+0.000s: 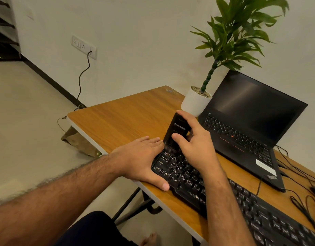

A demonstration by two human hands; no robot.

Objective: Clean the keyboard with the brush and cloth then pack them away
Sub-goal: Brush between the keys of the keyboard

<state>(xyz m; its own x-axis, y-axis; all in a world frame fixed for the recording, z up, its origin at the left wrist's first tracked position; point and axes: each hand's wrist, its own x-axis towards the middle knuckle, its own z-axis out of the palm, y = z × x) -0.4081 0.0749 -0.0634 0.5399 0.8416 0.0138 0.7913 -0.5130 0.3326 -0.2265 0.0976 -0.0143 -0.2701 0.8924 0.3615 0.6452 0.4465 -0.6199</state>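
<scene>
A wood-topped desk (128,112) is carrying a black keyboard (242,201) along its near edge. Beyond the keyboard an open black laptop (250,125) is sitting, with a white plant pot (194,102) just beside the laptop's left corner and dark cables (298,174) trailing to its right.

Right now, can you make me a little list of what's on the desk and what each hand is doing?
desk: wooden top, white edge
keyboard: black keyboard lying along the near edge
brush: black brush, bristles down on the keyboard's top-left keys
right hand: right hand grips the brush
left hand: left hand lies flat with straight fingers against the keyboard's left end
laptop: black laptop, open, screen dark
plant: green plant in a white pot beside the laptop
cloth: not seen
</scene>
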